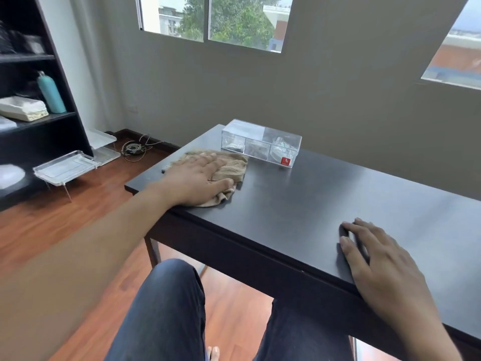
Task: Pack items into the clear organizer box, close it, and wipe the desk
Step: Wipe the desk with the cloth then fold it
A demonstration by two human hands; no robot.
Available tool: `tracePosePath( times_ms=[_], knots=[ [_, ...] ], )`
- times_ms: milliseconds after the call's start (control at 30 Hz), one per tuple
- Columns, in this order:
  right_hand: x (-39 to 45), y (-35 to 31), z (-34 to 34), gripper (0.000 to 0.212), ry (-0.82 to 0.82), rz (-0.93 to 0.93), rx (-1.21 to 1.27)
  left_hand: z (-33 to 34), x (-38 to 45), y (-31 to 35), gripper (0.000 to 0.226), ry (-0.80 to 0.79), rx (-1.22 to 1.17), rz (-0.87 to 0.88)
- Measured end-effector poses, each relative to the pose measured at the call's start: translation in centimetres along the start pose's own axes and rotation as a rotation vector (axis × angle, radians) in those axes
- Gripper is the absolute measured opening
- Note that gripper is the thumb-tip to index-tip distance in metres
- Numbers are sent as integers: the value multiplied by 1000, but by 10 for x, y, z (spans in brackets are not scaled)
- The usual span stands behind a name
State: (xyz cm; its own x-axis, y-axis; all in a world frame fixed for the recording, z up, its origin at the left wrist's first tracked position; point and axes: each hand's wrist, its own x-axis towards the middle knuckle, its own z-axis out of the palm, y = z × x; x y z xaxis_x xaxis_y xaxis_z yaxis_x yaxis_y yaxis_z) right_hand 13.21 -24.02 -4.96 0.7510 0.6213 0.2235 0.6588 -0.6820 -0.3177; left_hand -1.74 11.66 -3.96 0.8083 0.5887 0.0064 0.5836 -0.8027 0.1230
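The clear organizer box [261, 143] stands closed at the far side of the dark desk [299, 204], with items in its three compartments and a red sticker on its front right. A beige cloth [230, 164] lies crumpled on the desk's left end, just in front of the box. My left hand [194, 179] presses flat on the cloth with fingers spread, the thumb over a fold of it. At the desk's near edge on the right, my right hand [377, 261] rests palm down on the bare surface, holding nothing.
A black shelf unit [39, 121] at left holds a teal bottle [51, 91] and a white box. Clear plastic trays [65, 168] and a coil of cable [132, 148] lie on the wooden floor. My legs are under the desk.
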Motion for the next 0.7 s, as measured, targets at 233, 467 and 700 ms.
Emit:
tracePosePath(
  times_ms=[233,467,700],
  knots=[
    [1,3,3,41,13,-4,-15,2,-20,-26,96,23,26,-93],
    [2,4,4,42,18,4,-22,1,-32,17,88,-20,83,-157],
    [1,3,4,44,9,26,-20,3,-40,69,86,-62,74,34]
  ],
)
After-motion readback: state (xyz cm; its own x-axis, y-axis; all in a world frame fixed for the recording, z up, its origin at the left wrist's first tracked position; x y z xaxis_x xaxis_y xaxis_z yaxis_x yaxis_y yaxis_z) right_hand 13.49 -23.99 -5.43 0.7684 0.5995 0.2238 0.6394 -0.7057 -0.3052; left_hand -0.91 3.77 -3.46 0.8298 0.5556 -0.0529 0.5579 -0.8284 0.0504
